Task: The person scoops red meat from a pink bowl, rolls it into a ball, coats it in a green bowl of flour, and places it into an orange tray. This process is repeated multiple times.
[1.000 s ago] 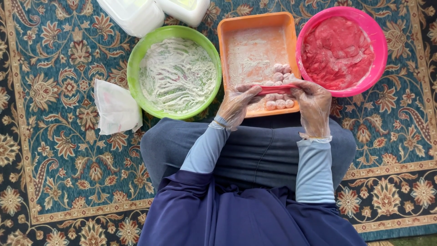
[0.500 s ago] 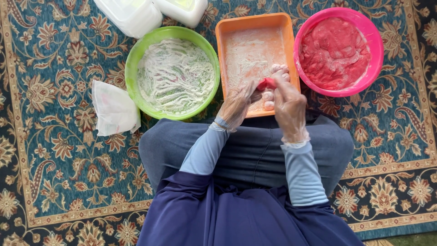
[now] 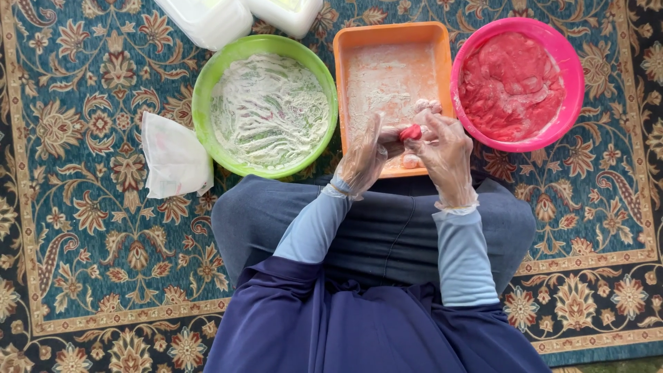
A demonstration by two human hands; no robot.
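Both hands wear thin clear gloves. My left hand and my right hand meet over the near edge of an orange floured tray, pinching a small piece of red dough between their fingertips. Pale floured dough balls lie in the tray's near right corner, partly hidden by my right hand. To the right stands a pink bowl filled with red dough. Left of the tray sits a green bowl coated with white flour.
A crumpled white plastic bag lies on the patterned blue carpet left of my knee. Two white plastic containers stand at the top edge behind the green bowl. My crossed legs in grey and a dark blue garment fill the lower middle.
My right hand came from the pink bowl side to the left hand with a red piece of dough. Both hands now hold it over the tray's near edge.
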